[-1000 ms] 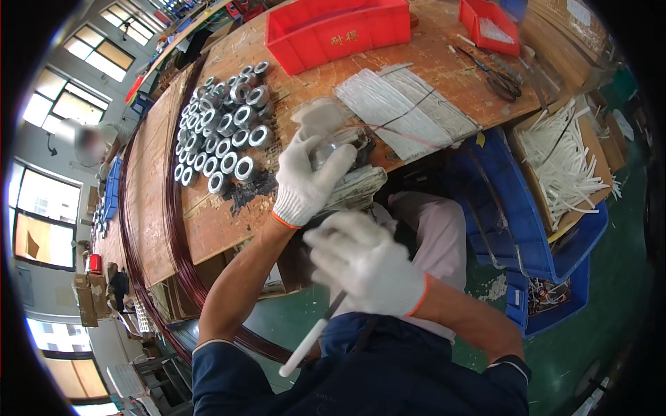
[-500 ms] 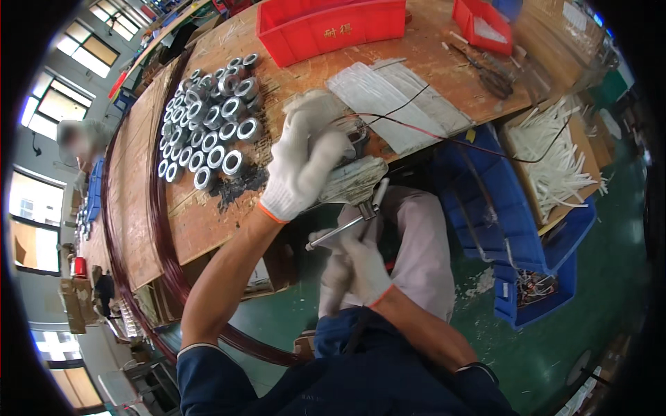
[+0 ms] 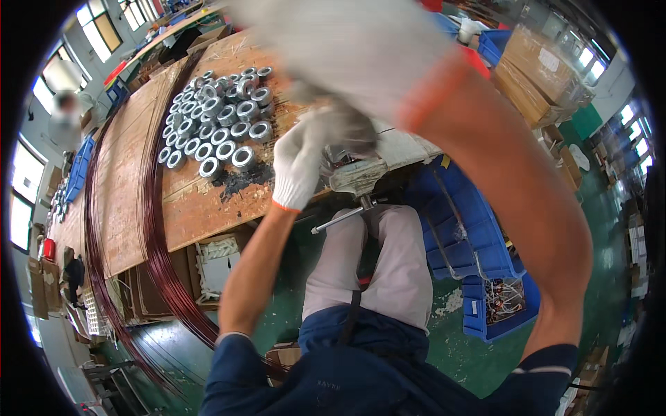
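Note:
My left hand (image 3: 298, 166), in a white glove with an orange cuff, is curled around a metal part at the front edge of the wooden bench (image 3: 201, 208). The part sits at a small bench vise (image 3: 355, 177), whose handle bar (image 3: 340, 218) sticks out below the edge. My right hand (image 3: 347, 48), gloved the same way, is raised close to the camera and fills the top of the view, blurred. Its dirty fingertips reach down toward the part by my left hand. What the right hand holds is hidden.
Several grey metal rings (image 3: 222, 132) lie grouped on the bench behind my left hand. Loops of red-brown wire (image 3: 149, 229) run across the bench and down to the floor. Blue bins (image 3: 465, 229) stand right of my knees, cardboard boxes (image 3: 541, 76) beyond. A person (image 3: 66, 104) stands far left.
My right hand left the vise handle below the bench edge and rose up in front of the camera. My left hand stayed at the part by the vise.

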### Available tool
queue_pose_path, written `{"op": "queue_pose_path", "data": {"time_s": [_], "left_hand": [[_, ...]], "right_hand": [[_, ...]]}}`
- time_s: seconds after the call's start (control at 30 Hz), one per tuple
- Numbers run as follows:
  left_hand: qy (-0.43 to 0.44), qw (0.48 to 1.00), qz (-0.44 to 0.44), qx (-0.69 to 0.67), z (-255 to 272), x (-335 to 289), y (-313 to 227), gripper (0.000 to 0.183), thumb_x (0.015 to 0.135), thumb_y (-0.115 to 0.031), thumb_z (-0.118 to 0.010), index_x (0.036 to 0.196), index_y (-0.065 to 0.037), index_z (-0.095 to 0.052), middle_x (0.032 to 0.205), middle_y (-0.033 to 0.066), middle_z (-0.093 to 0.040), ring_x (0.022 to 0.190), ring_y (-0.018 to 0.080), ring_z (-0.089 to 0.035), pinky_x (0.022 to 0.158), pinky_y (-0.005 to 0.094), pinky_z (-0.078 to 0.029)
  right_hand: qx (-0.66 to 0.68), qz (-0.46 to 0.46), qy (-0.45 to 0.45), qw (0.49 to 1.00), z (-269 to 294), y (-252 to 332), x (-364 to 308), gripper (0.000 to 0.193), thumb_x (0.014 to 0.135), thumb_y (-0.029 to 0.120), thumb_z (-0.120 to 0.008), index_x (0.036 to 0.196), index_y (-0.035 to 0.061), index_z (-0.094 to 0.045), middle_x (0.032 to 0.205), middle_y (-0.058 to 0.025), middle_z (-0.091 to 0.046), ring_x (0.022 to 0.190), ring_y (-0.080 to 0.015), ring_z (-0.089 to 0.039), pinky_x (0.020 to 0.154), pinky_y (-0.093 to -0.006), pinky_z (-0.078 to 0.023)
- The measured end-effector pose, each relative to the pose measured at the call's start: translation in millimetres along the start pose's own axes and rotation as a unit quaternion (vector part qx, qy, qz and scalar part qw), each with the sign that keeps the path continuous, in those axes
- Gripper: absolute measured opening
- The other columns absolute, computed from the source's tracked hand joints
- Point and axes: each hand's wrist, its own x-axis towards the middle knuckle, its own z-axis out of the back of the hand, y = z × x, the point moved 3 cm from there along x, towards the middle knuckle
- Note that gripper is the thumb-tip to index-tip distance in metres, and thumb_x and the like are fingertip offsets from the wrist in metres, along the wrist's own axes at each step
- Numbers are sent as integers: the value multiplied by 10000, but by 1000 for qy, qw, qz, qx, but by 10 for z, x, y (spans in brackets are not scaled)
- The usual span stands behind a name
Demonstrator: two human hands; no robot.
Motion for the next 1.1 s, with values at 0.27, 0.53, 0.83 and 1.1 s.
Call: {"op": "queue_pose_path", "data": {"time_s": [0.27, 0.53, 0.83, 1.1], "left_hand": [[-305, 842, 146, -420, -149, -492, 39, 395, 1125, -351, -569, 802, -135, -496, 642, -32, -415, 512, 133, -387, 501, 308, -365], [-153, 856, 130, -476, 166, -142, -101, 587, 1147, -478, -483, 654, -179, -373, 570, -53, -240, 445, 118, -193, 419, 306, -204], [-229, 824, 250, -455, -11, 787, 415, 570, 1105, -568, -527, 684, -195, -436, 551, -59, -243, 422, 112, -214, 380, 297, -239], [-208, 833, 247, -449, -192, 1204, 780, 481, 1071, -538, -620, 810, -172, -448, 619, -54, -321, 436, 93, -265, 405, 298, -241]], "right_hand": [[454, -162, 224, 847, -169, 480, -96, 394, 920, 306, -664, 1079, -49, -724, 893, -245, -732, 799, -399, -739, 748, -480, -593], [537, -434, 129, 712, -596, 606, -2298, 364, 1078, 197, -610, 1377, -5, -559, 957, -110, -748, 874, -229, -730, 784, -416, -583], [513, -475, 278, 659, -975, 1010, -2797, 223, 1089, 258, -573, 1134, 42, -545, 851, -300, -661, 837, -548, -658, 674, -588, -502], [563, -449, 274, 638, -1111, 1091, -2951, 176, 1095, 175, -539, 1110, 1, -559, 688, -51, -590, 541, -114, -609, 488, -305, -514]]}}
